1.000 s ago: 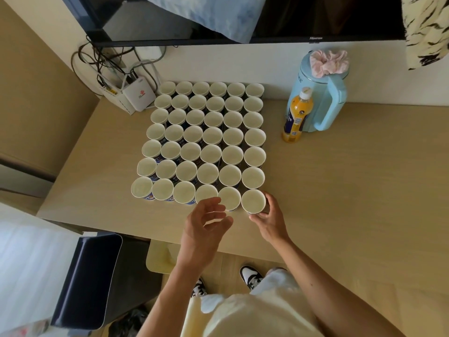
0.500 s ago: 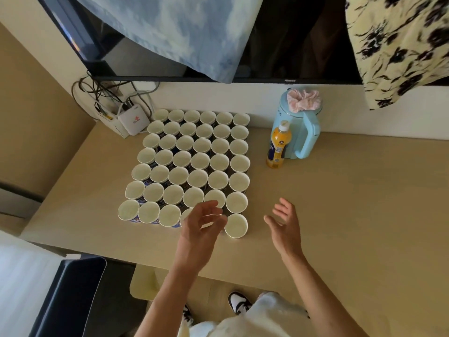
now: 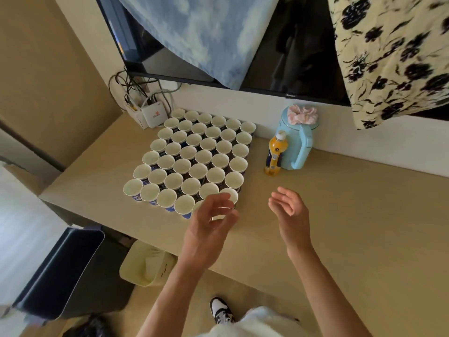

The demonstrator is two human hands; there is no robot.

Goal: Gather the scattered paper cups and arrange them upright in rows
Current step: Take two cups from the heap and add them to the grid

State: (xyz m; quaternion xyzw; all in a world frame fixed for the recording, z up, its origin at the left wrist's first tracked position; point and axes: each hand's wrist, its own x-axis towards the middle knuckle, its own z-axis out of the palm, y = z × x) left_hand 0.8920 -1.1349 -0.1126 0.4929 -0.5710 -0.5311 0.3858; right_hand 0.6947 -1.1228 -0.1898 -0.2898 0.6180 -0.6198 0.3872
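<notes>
The white paper cups with blue sides [image 3: 198,170] stand upright in neat rows, packed close together, in the middle of the frame on the pale wooden table [image 3: 352,215]. The block of cups runs from the wall at the back down to the near edge of the table.

The left hand [image 3: 211,215] hangs over the nearest corner of the block. Its fingers are loosely curled and grip nothing; one cup shows through the gap under them. The right hand [image 3: 289,210] is just to the right of the cups, above bare table, with fingers loose and spread, also holding nothing.

Right of the cups stands an orange drink bottle with a white cap [image 3: 273,154], touching a light blue plastic jug [image 3: 296,144] with a pink hair tie [image 3: 302,114] on its lid. A small white box with wires [image 3: 155,115] sits at the top left corner of the cups. A black screen [image 3: 279,57] hangs above, partly covered by a blue cloth [image 3: 201,32]. A dark bin [image 3: 60,271] sits at lower left.
</notes>
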